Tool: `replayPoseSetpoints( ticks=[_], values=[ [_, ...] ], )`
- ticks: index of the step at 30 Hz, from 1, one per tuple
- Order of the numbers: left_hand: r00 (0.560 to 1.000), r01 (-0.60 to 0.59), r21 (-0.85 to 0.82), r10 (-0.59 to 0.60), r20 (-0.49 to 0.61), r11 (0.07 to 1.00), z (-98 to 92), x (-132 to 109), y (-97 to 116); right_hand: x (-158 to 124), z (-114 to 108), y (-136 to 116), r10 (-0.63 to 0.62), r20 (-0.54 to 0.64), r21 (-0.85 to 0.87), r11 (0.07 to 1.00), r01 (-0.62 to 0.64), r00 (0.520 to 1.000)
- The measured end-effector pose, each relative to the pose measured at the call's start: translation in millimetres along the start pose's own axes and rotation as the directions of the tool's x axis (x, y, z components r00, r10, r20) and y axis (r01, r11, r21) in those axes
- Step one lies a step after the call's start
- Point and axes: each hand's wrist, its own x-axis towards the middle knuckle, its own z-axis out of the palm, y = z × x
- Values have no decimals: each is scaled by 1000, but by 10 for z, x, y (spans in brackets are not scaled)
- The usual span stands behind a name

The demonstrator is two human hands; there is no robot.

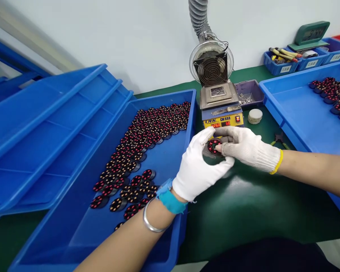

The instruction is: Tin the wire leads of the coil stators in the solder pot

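Note:
Both my hands wear white gloves and meet over the green mat just in front of a solder pot. My left hand [200, 166] pinches a small round black part with red windings [214, 146] between thumb and fingers. My right hand [245, 146] closes on the same part from the right, fingertips touching it. A blue tray [170, 241] at my left holds several more of these round parts [147, 139] in rows.
The solder pot [222, 107] shows red digits, with a fume fan [211, 68] and hose behind it. Another blue tray [297, 109] with parts lies right. Stacked blue trays [45, 124] stand left. Pliers [280, 139], a white puck [255, 116] and small tool bins [283, 62] sit nearby.

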Motion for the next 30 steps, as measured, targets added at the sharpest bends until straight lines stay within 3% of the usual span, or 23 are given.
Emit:
replayPoseSetpoints(
  ticks=[6,9,10,12,14,15,17,19,24,30],
  values=[
    [1000,5,203,-6,7,979,-69,38,15,-19,-50,-27,-100,-25,-269,959,89,995],
    [989,138,228,-145,16,964,-154,81,31,-58,-69,-95,-178,-49,-402,904,144,983],
    [974,206,185,-220,59,961,-202,101,39,-66,-73,-111,-196,-54,-435,887,154,979],
    [905,347,33,-344,249,937,-328,147,52,-68,-79,-129,-209,-68,-457,876,156,976],
    [846,446,-146,-363,390,883,-462,188,45,-56,-87,-127,-189,-79,-423,896,138,979],
    [853,462,-233,-357,382,856,-515,204,32,-47,-91,-121,-174,-77,-404,906,129,982],
    [898,432,-384,-351,265,816,-559,217,-8,-35,-97,-108,-159,-62,-382,916,124,985],
    [913,406,-450,-334,233,796,-513,201,-49,-35,-93,-101,-152,-42,-368,921,127,987],
    [905,357,-275,-257,340,893,-292,94,-5,-47,-69,-112,-183,-32,-406,901,155,983],
    [871,361,1,-338,357,933,-382,86,198,6,-124,-79,-153,-118,-417,905,91,981]
  ],
)
